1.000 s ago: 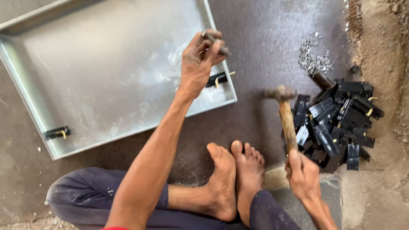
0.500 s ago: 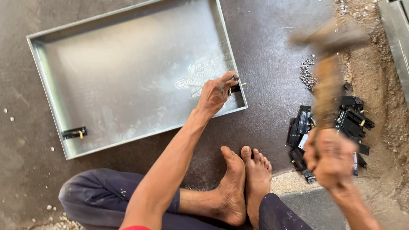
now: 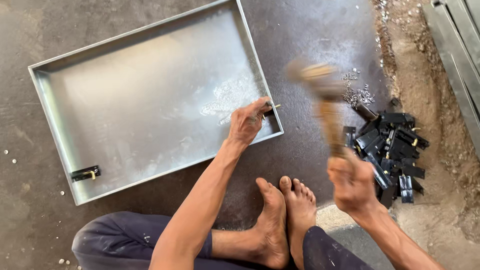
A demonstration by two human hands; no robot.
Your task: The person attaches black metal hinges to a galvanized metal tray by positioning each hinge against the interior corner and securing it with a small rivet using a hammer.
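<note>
A shallow rectangular tray of grey sheet metal (image 3: 140,115) lies on the dark concrete floor (image 3: 310,30), its long axis running from lower left to upper right, slightly tilted in the view. At its lower left inside wall sits a small black latch with a brass-coloured pin (image 3: 86,173).

The left hand (image 3: 247,122) rests on the tray's right-hand corner, fingers narrowed around a second small black latch with a brass pin (image 3: 271,108) that sits on the tray's rim. That latch lies roughly level across the rim, its pin end pointing right, out past the edge of the tray.

The right hand (image 3: 352,182) is closed in a fist on the wooden handle of a hammer (image 3: 327,107). The hammer is blurred; its handle stands nearly upright in the view, with the head at the top, above and to the right of the held latch and apart from it.

Just right of the hammer lies a heap of black metal latches (image 3: 395,150), and above that a small scatter of silvery fasteners (image 3: 357,92). Sandy dirt (image 3: 425,80) borders the floor on the right, with grey metal sections (image 3: 457,35) at the far right corner. The person's two bare feet (image 3: 285,215) lie between the arms, below the tray, and dark blue trouser legs (image 3: 120,242) cross the bottom of the view.
</note>
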